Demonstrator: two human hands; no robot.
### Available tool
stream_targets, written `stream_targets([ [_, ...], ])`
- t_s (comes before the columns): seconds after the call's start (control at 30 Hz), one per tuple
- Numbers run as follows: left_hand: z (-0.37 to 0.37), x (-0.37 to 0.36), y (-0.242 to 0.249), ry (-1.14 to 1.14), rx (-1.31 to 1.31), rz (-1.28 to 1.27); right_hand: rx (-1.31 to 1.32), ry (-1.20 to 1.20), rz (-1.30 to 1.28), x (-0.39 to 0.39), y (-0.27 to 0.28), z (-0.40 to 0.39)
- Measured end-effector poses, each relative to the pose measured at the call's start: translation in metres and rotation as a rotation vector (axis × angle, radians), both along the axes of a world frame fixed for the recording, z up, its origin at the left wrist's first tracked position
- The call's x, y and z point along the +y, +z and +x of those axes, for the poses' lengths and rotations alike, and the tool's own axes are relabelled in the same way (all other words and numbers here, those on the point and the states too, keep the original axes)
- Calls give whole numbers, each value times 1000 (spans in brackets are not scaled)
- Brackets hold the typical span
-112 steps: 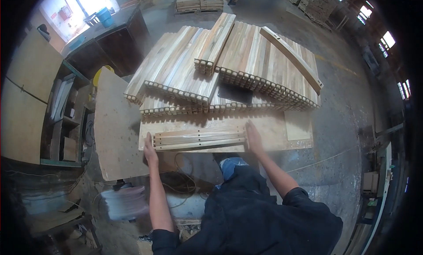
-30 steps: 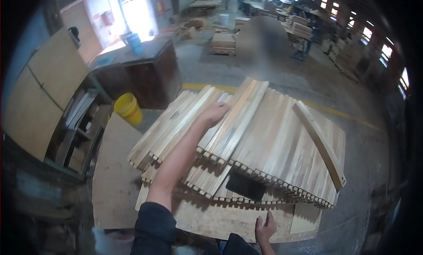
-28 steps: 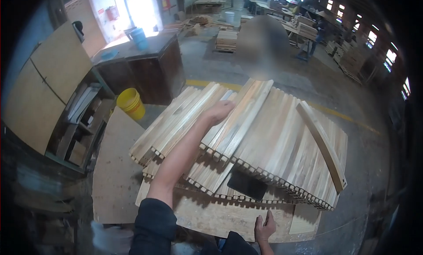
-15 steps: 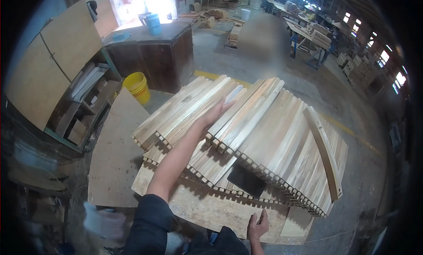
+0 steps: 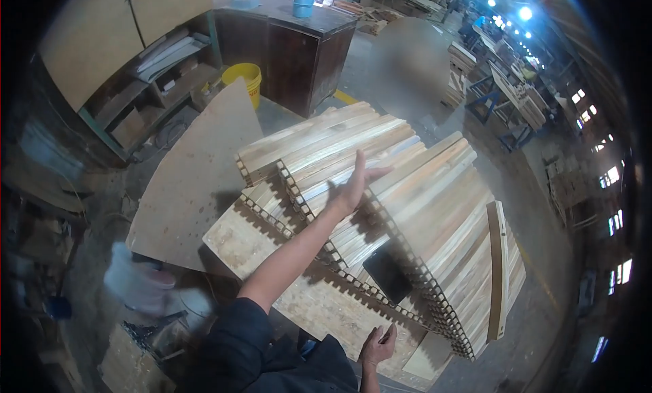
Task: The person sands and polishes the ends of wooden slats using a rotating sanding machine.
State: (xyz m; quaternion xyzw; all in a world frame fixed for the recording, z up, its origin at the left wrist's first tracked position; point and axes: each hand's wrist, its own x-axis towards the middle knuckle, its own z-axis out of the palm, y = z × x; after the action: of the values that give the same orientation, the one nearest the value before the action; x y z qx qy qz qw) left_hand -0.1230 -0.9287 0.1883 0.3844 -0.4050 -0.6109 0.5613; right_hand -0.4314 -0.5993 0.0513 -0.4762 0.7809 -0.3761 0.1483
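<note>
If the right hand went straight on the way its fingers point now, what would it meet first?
Probably the near edge of the lower slats, just past the strip of board ahead of the right hand. Its height is unclear; if higher, it might pass over toward the dark flat object.

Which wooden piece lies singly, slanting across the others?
The lone bar on top of the right stack, near its right edge: it crosses the pieces beneath at an angle, while those lie parallel, side by side.

Two hands (image 5: 353, 188) (image 5: 377, 348), one black rectangular slab (image 5: 387, 273), one round yellow plastic bucket (image 5: 254, 91), one long brown wooden bar (image 5: 495, 271), dozens of pale wooden slats (image 5: 438, 209).
</note>
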Motion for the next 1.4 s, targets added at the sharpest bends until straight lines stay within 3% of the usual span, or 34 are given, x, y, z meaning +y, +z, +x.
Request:
stream_targets([
  [0.4,-3,2,6,32,-98,-13,-18,12,23,-2,8,5],
  [0.47,-2,-1,4,-29,-29,-12,9,-7,98,-1,11,4],
  [0.57,2,1,9,-74,-45,-33,43,19,-60,0,-13,-6],
  [0.73,8,-22,20,-246,-4,76,103,-18,-45,2,-2,-2],
  [0.8,3,-22,40,-272,-140,81,120,-32,-79,-3,-6,-4],
  [0.9,0,-53,28,-415,-194,46,147,-41,-105,1,-19,-11],
  [1.0,-5,-64,37,-436,-276,111,165,-31,55,-3,32,2],
  [1.03,-4,-60,46,-452,-289,147,273,-10,-40,-1,19,-3],
  [1.07,-3,-53,57,-467,-302,189,214,-12,-15,-4,17,-4],
  [1.13,-8,-44,75,-395,-386,295,92,-12,64,4,14,-5],
  [1.2,-10,-28,105,-366,-485,439,186,-7,-35,5,2,-9],
  [1.27,-8,-54,82,-349,-653,5,148,-19,44,4,9,-8],
  [1.33,-21,-45,105,-308,-1071,-135,160,-15,7,3,9,-8],
  [1.4,-45,-30,120,-252,-1331,-179,163,-5,5,2,11,-8],
])
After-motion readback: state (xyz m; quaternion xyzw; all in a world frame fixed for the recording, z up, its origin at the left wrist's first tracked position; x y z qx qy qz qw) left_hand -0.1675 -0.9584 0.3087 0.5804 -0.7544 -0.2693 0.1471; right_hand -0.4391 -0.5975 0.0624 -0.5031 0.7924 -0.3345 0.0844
